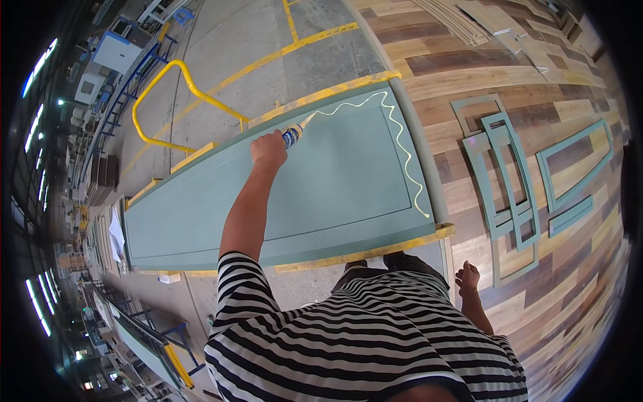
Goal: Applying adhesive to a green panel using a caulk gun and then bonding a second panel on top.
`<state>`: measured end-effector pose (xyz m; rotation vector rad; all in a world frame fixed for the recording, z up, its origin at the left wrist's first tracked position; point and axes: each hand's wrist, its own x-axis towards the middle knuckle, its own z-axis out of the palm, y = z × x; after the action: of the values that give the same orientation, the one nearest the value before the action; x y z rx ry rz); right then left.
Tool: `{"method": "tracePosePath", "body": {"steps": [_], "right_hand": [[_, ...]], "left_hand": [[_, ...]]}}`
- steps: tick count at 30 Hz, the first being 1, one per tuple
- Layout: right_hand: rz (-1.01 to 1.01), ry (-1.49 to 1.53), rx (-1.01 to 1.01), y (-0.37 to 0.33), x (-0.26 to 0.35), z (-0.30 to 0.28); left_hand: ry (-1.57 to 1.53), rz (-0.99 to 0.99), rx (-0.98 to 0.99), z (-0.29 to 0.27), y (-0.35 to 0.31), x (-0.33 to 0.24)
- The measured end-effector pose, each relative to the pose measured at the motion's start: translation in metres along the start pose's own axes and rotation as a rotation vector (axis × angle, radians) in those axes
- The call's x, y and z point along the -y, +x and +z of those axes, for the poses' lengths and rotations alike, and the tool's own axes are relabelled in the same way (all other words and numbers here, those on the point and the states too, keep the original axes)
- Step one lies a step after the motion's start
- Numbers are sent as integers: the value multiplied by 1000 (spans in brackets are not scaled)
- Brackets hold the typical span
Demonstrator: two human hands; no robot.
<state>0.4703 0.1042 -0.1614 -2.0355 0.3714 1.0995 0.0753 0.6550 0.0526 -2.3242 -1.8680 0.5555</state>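
A long grey-green door panel [321, 181] lies flat in front of me, with a thin groove running inside its border. My left hand [269, 149] is wrapped around a blue-labelled glue bottle [292, 136], tilted with its nozzle against the panel near the far edge. From the nozzle tip a wavy cream glue bead [402, 137] runs along the far border, round the right corner and down the right end, stopping in a small blob. Off the panel's right end, low at my side, my right hand [467, 276] hangs with its fingers curled in and nothing visible in them.
Yellow-edged supports [362, 258] carry the panel. A yellow tubular handle [177, 67] rises beyond it on the left. Grey-green frames [499, 174] lie on the wood-patterned surface [435, 67] at right, with wooden strips [449, 20] farther off. Machines [115, 53] stand far left.
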Motion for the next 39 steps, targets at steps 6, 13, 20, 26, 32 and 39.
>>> {"method": "tracePosePath", "body": {"steps": [6, 13, 20, 26, 32, 39], "right_hand": [[-23, -27, 21, 8, 12, 11], [-90, -91, 41, 7, 31, 20], [-153, -25, 42, -20, 25, 34], [-93, 21, -20, -75, -44, 79], [8, 6, -42, -138, -124, 130], [-3, -29, -51, -175, -141, 156]], "left_hand": [[10, -32, 67, 1, -25, 15], [10, -67, 30, 14, -27, 49], [7, -46, 9, 34, -10, 93], [6, 57, -45, 55, -13, 136], [-18, 106, -69, 76, -34, 190], [-35, 76, -47, 91, -29, 233]]}}
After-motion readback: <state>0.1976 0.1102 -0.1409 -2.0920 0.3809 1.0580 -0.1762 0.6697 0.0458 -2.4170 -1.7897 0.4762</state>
